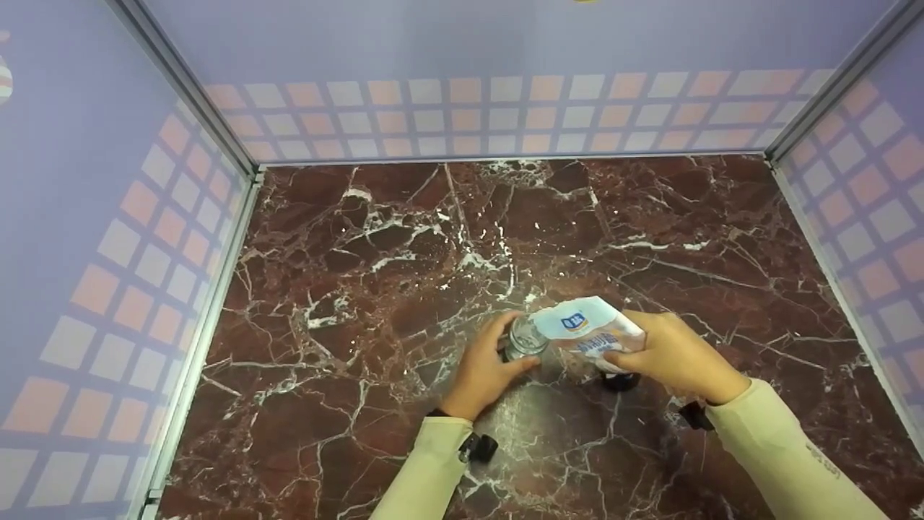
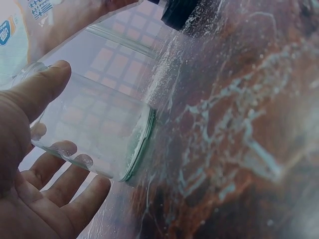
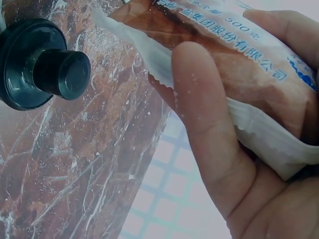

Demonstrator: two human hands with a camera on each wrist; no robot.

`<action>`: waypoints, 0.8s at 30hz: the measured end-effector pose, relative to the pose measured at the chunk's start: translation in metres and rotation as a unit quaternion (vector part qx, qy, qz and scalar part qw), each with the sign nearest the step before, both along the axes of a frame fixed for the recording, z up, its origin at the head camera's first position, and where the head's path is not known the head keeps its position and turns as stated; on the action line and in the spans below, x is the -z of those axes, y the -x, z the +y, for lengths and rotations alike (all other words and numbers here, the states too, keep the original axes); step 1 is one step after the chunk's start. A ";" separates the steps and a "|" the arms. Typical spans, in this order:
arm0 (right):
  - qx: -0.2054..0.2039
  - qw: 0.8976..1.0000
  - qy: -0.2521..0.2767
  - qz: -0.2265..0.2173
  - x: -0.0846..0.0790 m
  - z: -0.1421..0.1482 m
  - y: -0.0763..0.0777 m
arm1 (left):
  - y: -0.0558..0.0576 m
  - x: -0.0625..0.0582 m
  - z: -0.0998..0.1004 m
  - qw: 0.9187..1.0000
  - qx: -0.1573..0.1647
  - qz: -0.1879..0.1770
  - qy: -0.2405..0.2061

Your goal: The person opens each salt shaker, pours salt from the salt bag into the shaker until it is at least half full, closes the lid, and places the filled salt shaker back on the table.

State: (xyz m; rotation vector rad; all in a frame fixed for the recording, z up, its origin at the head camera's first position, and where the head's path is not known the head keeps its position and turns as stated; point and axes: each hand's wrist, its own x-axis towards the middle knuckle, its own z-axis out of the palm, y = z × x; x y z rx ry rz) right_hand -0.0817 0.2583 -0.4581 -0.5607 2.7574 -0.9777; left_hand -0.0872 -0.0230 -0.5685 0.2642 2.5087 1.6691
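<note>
My left hand (image 1: 482,367) holds a clear glass jar (image 1: 525,345) between thumb and fingers. In the left wrist view the jar (image 2: 94,119) leans, with a thin layer of white grains at its base. My right hand (image 1: 671,354) grips a partly see-through plastic bag (image 1: 577,326) with blue print. The bag is tilted, its torn-looking end at the jar's mouth. On the right wrist view the thumb presses along the bag (image 3: 234,55), which shows "500" in its print. Whether grains are flowing is not clear.
A black knobbed lid (image 3: 30,64) lies on the reddish-brown marbled tabletop (image 1: 325,433), just below the bag. White specks are scattered around the jar and lid. Purple walls (image 1: 469,43) with pink and white squares enclose the back and both sides.
</note>
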 end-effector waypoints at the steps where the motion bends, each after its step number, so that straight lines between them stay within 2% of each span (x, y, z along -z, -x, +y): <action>1: -0.002 1.000 -0.004 0.002 -0.001 0.000 0.000 | 0.000 0.000 0.000 1.000 0.000 -0.001 0.001; 7: -0.008 1.000 -0.017 0.003 -0.006 -0.001 0.003 | 0.000 0.001 0.000 1.000 0.001 0.000 0.002; 19: -0.016 0.999 -0.036 -0.026 -0.017 -0.002 0.010 | 0.001 0.001 0.000 0.999 0.006 0.032 -0.002; 24: -0.015 0.998 -0.049 -0.038 -0.021 -0.003 0.012 | 0.001 0.000 0.000 1.000 0.006 0.025 0.001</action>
